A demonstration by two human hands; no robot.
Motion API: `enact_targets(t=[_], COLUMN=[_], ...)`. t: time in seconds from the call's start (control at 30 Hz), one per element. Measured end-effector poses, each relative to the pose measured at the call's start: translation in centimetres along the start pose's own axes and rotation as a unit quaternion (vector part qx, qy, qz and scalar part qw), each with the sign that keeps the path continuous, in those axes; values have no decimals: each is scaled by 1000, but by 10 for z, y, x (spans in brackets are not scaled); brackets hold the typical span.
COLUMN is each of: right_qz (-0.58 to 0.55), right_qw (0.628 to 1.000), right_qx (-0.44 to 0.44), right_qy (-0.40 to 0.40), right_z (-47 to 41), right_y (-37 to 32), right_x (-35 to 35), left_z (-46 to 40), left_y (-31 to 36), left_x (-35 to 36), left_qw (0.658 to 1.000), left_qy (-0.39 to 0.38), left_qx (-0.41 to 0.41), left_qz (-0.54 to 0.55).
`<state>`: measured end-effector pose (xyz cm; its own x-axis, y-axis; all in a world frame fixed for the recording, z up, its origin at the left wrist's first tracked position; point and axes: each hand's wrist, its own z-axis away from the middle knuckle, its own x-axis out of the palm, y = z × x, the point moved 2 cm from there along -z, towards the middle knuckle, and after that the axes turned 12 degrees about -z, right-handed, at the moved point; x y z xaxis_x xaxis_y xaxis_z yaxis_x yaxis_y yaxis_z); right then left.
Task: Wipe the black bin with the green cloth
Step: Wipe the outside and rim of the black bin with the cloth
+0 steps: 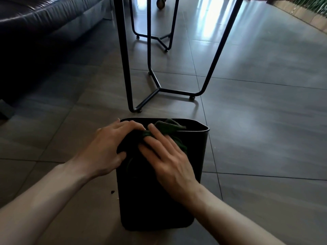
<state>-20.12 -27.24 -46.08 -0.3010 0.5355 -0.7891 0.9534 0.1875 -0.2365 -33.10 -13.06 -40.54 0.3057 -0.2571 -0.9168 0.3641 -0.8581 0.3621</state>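
The black bin (152,200) stands upright on the floor tiles at the lower middle of the view. A dark green cloth (168,129) is bunched over its near rim, partly hanging inside. My left hand (108,147) grips the bin's left rim corner, thumb on the near wall and fingers touching the cloth's edge. My right hand (169,154) lies flat on the cloth, fingers spread, pressing it against the rim and near wall. The bin's inside is mostly hidden.
A black metal table frame (159,89) stands just behind the bin, a second frame (152,37) farther back. A dark leather sofa (44,20) fills the upper left. A small dark crumb (112,192) lies left of the bin. Grey floor tiles (265,121) spread to the right.
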Motion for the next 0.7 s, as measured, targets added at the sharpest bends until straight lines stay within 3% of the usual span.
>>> enact_targets(t=[0.17, 0.33, 0.5, 0.7], right_qz=[24, 12, 1, 68], right_qw=[999, 996, 1000, 993], right_qx=[-15, 81, 22, -36], right_qy=[-35, 35, 16, -86], right_z=[43, 47, 23, 102], right_y=[7, 17, -5, 9], right_x=[0, -11, 18, -9], left_z=[-1, -4, -3, -3], left_y=[-2, 1, 4, 3], left_x=[-1, 0, 2, 1], left_qw=[1000, 1000, 1000, 1000], left_qy=[-5, -9, 3, -14], left_qx=[-8, -14, 3, -6], left_qz=[6, 5, -2, -15])
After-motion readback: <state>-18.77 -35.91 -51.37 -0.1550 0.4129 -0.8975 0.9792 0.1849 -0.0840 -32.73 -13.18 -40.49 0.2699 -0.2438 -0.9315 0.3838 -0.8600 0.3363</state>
